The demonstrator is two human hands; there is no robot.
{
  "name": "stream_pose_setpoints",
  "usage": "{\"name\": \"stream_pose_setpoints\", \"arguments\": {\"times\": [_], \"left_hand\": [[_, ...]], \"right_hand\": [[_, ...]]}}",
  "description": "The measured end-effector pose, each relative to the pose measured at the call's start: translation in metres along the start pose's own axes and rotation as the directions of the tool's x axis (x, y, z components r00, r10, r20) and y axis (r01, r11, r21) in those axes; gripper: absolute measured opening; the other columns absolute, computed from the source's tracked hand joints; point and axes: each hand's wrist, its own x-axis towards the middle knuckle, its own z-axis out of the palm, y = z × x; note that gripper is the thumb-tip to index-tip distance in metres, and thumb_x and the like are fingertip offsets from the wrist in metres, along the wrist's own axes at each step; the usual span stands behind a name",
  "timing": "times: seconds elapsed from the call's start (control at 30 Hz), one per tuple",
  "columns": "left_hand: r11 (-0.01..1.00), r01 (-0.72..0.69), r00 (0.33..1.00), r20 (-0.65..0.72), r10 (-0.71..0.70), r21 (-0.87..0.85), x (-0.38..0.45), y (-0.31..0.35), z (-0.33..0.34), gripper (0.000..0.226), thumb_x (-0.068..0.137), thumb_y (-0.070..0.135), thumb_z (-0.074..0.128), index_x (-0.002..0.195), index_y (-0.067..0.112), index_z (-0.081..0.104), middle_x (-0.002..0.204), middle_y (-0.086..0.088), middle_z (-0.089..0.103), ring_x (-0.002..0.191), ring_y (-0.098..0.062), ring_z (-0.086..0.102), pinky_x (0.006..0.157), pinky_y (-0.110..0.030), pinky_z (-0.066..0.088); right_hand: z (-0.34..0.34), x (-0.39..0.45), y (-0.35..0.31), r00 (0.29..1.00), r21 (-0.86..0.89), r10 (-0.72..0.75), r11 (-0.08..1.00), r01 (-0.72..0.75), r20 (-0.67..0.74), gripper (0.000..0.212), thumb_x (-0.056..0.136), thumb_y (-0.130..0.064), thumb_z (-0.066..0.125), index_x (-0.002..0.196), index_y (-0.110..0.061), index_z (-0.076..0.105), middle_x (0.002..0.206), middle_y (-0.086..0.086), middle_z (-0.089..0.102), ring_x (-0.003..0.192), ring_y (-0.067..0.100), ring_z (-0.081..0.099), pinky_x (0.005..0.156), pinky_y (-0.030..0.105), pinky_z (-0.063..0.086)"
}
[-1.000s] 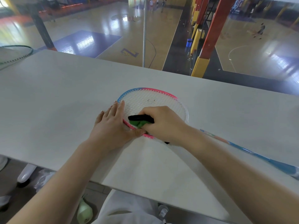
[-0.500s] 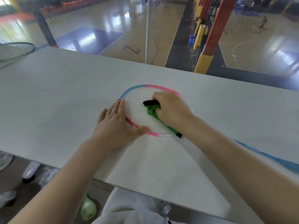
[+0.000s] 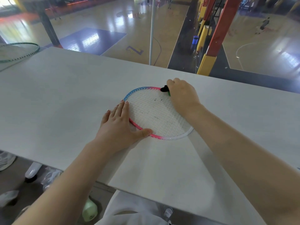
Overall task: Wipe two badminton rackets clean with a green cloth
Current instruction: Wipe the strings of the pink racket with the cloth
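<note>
Two rackets on the bench (image 3: 65, 98), one cloth, two hands. The pink-and-blue racket (image 3: 155, 114) lies flat mid-bench, its head nearer the near edge than the far edge; its shaft is hidden under the right forearm. The left hand (image 3: 120, 127) lies flat with fingers straight and together, pressing the head's left rim, thumb spread along the near rim. The right hand (image 3: 181, 95) is curled round the green cloth (image 3: 168, 93) (mostly hidden, a dark corner showing) at the head's far-right rim. The second racket (image 3: 21, 52), green-framed, rests at the far left corner, well apart. Bare bench surface stretches left of the hands and right toward the far edge.
</note>
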Motion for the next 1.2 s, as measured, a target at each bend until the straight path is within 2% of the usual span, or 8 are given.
{"name": "stream_pose_setpoints", "arguments": {"times": [0.17,0.3,0.43,0.63,0.77,0.97,1.1,1.2], "left_hand": [[1.0,0.004,1.0,-0.016,-0.004,-0.012,-0.001,0.002,0.001,0.128,0.06,0.093,0.027,0.156,0.016,-0.008,0.164,0.003,-0.01,0.15,-0.01,-0.009,0.122,-0.036,-0.005],[1.0,0.01,1.0,-0.025,-0.011,-0.009,-0.001,0.003,0.001,0.13,0.058,0.094,0.026,0.156,0.015,-0.007,0.164,0.002,-0.009,0.15,-0.01,-0.008,0.122,-0.036,-0.004],[1.0,0.005,0.999,-0.042,-0.005,-0.018,-0.002,0.002,0.002,0.13,0.058,0.095,0.027,0.156,0.016,-0.005,0.165,0.002,-0.007,0.15,-0.009,-0.007,0.122,-0.035,-0.003],[1.0,-0.004,0.999,-0.034,0.004,-0.022,-0.001,0.002,0.0,0.134,0.052,0.096,0.022,0.156,0.015,-0.005,0.165,0.002,-0.006,0.15,-0.009,-0.006,0.122,-0.035,-0.003],[1.0,-0.003,1.0,-0.026,0.003,-0.008,-0.001,0.001,0.0,0.13,0.058,0.096,0.026,0.156,0.016,-0.005,0.165,0.002,-0.006,0.15,-0.009,-0.007,0.122,-0.036,-0.003],[1.0,0.002,1.0,-0.015,-0.001,0.013,0.0,0.0,0.002,0.125,0.066,0.094,0.03,0.156,0.015,-0.008,0.164,0.002,-0.01,0.15,-0.009,-0.009,0.122,-0.036,-0.006],[1.0,-0.008,1.0,-0.013,0.008,0.007,-0.001,-0.001,0.001,0.125,0.066,0.093,0.03,0.156,0.015,-0.008,0.164,0.002,-0.011,0.15,-0.01,-0.01,0.122,-0.036,-0.006],[1.0,-0.012,1.0,-0.015,0.012,0.006,-0.001,-0.001,0.001,0.126,0.065,0.094,0.028,0.156,0.015,-0.008,0.164,0.002,-0.01,0.15,-0.01,-0.01,0.122,-0.036,-0.006]], "right_hand": [[-0.005,-0.024,-0.023,0.999,0.135,-0.031,0.991,0.025,0.043,0.031,0.088,-0.001,0.049,0.115,-0.013,0.058,0.106,0.006,0.065,0.094,0.026,0.06,0.078,0.036,0.049],[-0.023,-0.039,-0.034,0.995,0.336,-0.051,0.942,0.019,0.087,0.027,0.087,-0.008,0.053,0.107,-0.02,0.065,0.093,0.001,0.069,0.082,0.023,0.06,0.071,0.036,0.05],[-0.038,-0.051,-0.049,0.981,0.509,-0.106,0.861,0.01,0.16,0.016,0.088,-0.018,0.059,0.1,-0.023,0.068,0.082,-0.003,0.068,0.074,0.018,0.059,0.064,0.036,0.05],[-0.051,-0.047,-0.055,0.923,0.704,-0.192,0.702,-0.108,0.333,0.015,0.08,-0.02,0.067,0.094,-0.019,0.072,0.085,-0.004,0.069,0.082,0.012,0.062,0.072,0.029,0.051],[-0.042,-0.035,-0.049,0.936,0.677,-0.137,0.724,-0.129,0.325,0.011,0.08,-0.016,0.064,0.09,-0.015,0.07,0.084,0.0,0.067,0.081,0.017,0.062,0.069,0.032,0.05],[-0.028,-0.011,-0.033,0.951,0.566,-0.055,0.813,-0.134,0.304,0.015,0.08,-0.008,0.056,0.084,-0.021,0.063,0.085,0.0,0.062,0.077,0.018,0.059,0.058,0.028,0.046],[-0.019,0.003,-0.017,0.966,0.425,0.022,0.895,-0.133,0.256,0.015,0.08,-0.005,0.052,0.087,-0.016,0.058,0.09,0.006,0.059,0.08,0.023,0.057,0.058,0.03,0.042],[-0.018,0.011,0.0,0.977,0.278,0.066,0.953,-0.123,0.205,0.014,0.083,-0.004,0.052,0.095,-0.009,0.058,0.096,0.01,0.056,0.085,0.027,0.055,0.067,0.038,0.048]]}}
